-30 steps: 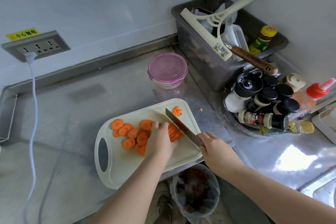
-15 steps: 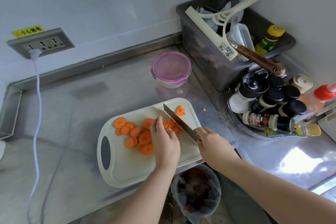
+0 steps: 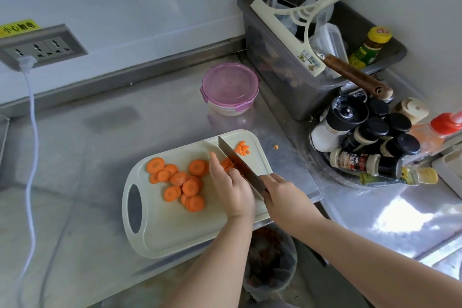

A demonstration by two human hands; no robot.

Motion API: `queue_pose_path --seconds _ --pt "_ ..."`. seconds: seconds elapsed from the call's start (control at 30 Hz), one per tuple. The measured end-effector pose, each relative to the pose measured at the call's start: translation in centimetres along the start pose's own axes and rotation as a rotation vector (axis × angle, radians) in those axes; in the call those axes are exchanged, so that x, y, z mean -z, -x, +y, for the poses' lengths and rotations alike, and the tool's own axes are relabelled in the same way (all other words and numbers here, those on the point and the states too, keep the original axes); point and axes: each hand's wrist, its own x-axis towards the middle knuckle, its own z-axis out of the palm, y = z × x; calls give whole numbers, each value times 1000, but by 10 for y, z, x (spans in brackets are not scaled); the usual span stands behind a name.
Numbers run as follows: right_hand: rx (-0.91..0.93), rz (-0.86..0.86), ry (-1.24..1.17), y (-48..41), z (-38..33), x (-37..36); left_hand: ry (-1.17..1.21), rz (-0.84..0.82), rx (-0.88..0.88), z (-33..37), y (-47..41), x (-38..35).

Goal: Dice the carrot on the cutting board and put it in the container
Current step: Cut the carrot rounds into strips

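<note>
A pale cutting board [image 3: 160, 232] lies on the steel counter with several round carrot slices [image 3: 180, 180] spread over its middle. My left hand [image 3: 231, 187] presses down on a stack of carrot strips [image 3: 226, 163], which it mostly hides. My right hand [image 3: 282, 197] grips the handle of a knife [image 3: 237, 161], whose blade runs along the strips beside my left fingers. A small heap of diced carrot [image 3: 241, 148] sits at the board's far right corner. The round container with a pink lid [image 3: 230, 87] stands behind the board, lid on.
One carrot bit [image 3: 275, 147] lies on the counter right of the board. A grey bin [image 3: 312, 57] with a squeegee stands at the back right, spice bottles [image 3: 375, 137] beside it. A wall socket [image 3: 40, 47] with a white cable is at the left. A lined waste bin [image 3: 270, 260] sits below the counter edge.
The knife blade has shifted left along the strips, and my left hand has drawn back with it. The view has drifted slightly.
</note>
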Motion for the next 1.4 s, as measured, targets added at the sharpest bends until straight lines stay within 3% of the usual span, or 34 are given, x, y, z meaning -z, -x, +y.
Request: queue_pose_path --seconds 0.2,0.37,0.43,1.17,1.4 --pt "13 34 -10 1 1 0 -262 -201 -117 3 -16 39" --pt "-2 23 5 3 4 -1 -972 -417 -388 3 -28 59" --pt "-7 19 9 3 3 -2 -1089 -453 -404 -1 -32 60" --pt "22 88 74 5 -5 5 -830 -411 -437 -12 -39 62" --pt "16 8 200 12 -9 -2 -796 -434 -507 -13 -38 69"
